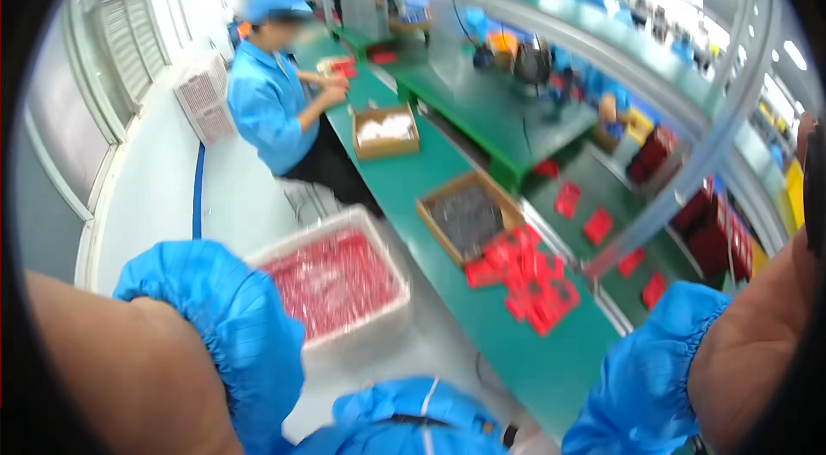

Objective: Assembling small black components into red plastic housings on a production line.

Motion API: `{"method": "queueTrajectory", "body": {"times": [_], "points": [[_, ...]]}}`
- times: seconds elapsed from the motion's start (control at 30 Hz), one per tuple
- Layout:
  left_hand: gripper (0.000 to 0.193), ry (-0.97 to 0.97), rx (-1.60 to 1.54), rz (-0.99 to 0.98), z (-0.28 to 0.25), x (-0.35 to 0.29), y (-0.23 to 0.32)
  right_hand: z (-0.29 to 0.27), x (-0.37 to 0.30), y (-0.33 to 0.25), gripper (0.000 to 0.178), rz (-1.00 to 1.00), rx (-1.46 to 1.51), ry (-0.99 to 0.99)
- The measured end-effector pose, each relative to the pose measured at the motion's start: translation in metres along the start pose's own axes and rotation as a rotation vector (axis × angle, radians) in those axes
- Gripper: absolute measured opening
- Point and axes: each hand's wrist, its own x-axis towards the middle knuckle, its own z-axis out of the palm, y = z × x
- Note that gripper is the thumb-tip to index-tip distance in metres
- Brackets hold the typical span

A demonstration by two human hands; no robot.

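Note:
Both my arms are raised close to the camera, with blue elastic cuffs round the wrists. My left hand (120,360) fills the lower left, its fingers cut off by the dark rim. At the right rim is my right hand (757,339); its fingers are mostly hidden, so what it holds, if anything, cannot be made out. Neither hand touches anything on the bench. Below and between them, a heap of red plastic parts (529,279) lies on the green bench (516,360). Beside the heap stands a cardboard box (439,227) with dark grey contents.
A white crate (400,287) of red, plastic-wrapped pieces stands left of the bench. Farther along, a blue-clad co-worker (271,102) handles parts beside a box of white pieces (387,145). Red parts (598,227) are spaced along the conveyor at right, under a metal frame (688,162).

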Motion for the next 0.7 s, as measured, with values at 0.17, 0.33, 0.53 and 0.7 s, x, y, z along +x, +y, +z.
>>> {"method": "queueTrajectory", "body": {"times": [0.17,0.33,0.53,0.7], "points": [[0.037,-0.079,0.020,-0.199,-0.109,-0.059,0.044,0.100,0.013,-0.058,0.066,0.060,0.048,-0.105],[0.037,-0.087,-0.014,-0.547,-0.188,-0.093,0.069,0.163,0.041,-0.082,0.063,0.189,0.168,-0.331],[0.037,-0.089,-0.135,-0.800,-0.240,-0.153,0.064,0.219,0.037,-0.090,0.060,0.270,0.164,-0.555],[0.037,-0.126,-0.200,-0.908,-0.264,-0.176,0.059,0.246,0.033,-0.087,0.057,0.262,0.115,-0.657]]}}
